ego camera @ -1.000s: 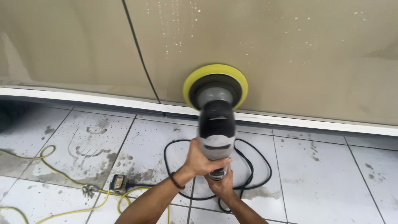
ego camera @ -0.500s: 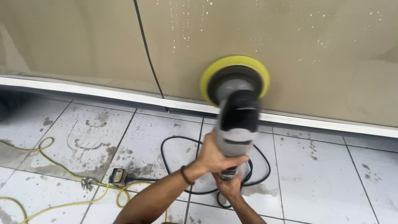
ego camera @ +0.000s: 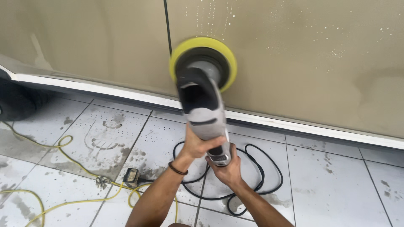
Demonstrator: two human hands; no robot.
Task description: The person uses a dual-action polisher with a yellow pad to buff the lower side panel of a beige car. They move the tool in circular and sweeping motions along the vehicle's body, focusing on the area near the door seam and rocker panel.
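A grey and black electric polisher [ego camera: 204,107] with a round yellow foam pad [ego camera: 203,62] is pressed flat against the lower part of a beige car door [ego camera: 294,54]. My left hand [ego camera: 198,145] wraps around the middle of the polisher's body, with a dark band on the wrist. My right hand [ego camera: 227,168] grips the rear end of the handle from below. The pad sits just right of the dark vertical gap between two door panels [ego camera: 167,38]. White spatter dots the paint above and to the right of the pad.
A pale sill strip [ego camera: 294,126] runs along the car's bottom edge. The polisher's black cable [ego camera: 261,176] loops on the wet grey floor tiles under my hands. A yellow cord [ego camera: 63,162] and a plug [ego camera: 132,176] lie at the left. A dark tyre [ego camera: 17,101] shows at far left.
The polisher has slid along the door, first to the right, then back left and upward toward the panel gap. Both hands kept their grip.
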